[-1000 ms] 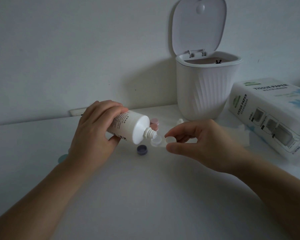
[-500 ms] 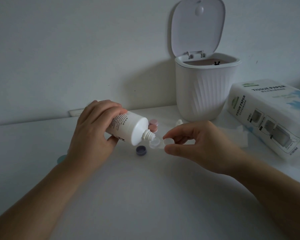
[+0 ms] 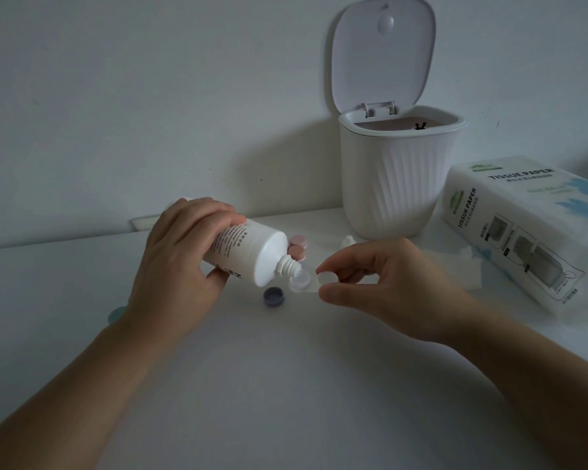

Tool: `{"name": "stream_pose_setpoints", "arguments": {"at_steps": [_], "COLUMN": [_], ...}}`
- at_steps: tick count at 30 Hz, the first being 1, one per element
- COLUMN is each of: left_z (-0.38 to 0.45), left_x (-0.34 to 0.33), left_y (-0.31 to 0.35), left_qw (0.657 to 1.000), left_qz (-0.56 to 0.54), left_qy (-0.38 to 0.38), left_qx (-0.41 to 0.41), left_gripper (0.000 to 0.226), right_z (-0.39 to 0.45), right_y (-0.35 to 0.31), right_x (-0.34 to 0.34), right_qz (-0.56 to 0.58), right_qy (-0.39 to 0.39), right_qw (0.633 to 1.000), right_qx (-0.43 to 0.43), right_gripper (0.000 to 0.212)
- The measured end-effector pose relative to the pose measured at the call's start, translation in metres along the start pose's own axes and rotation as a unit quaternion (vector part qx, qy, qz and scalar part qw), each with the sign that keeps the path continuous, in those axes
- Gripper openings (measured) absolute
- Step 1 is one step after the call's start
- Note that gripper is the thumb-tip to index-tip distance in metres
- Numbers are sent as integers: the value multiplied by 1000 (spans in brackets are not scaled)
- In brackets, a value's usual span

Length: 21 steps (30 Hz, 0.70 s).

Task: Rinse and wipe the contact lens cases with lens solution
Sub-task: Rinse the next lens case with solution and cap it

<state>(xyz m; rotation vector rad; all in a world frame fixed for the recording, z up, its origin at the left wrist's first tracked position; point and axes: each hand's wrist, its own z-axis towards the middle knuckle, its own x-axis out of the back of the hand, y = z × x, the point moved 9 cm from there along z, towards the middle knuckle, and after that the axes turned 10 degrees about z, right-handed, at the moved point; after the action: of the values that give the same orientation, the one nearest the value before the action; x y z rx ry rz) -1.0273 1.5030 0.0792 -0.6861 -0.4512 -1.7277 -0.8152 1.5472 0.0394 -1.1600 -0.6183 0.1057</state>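
Left hand (image 3: 180,262) grips bottle (image 3: 248,254), tilted, nozzle down-right, tip at open well of case (image 3: 301,281). Right hand (image 3: 384,276) pinches case's other well, mid-table, long axis left-right between hands.

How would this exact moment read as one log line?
left hand: tilts solution bottle | nozzle over clear lens case | right hand: pinches case

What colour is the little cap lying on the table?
Purple: the little cap shows best in the head view.
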Motion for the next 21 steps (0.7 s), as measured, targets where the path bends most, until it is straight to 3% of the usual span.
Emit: {"name": "stream_pose_setpoints", "arguments": {"at_steps": [21], "left_z": [-1], "left_x": [0], "left_y": [-1], "left_qw": [1000], "left_qz": [-13], "left_qy": [3], "left_qx": [6], "left_gripper": [57], "right_z": [0], "right_y": [0], "right_x": [2], "right_qz": [0], "right_qy": [3], "right_qw": [1000], "right_qx": [-3], "right_gripper": [28]}}
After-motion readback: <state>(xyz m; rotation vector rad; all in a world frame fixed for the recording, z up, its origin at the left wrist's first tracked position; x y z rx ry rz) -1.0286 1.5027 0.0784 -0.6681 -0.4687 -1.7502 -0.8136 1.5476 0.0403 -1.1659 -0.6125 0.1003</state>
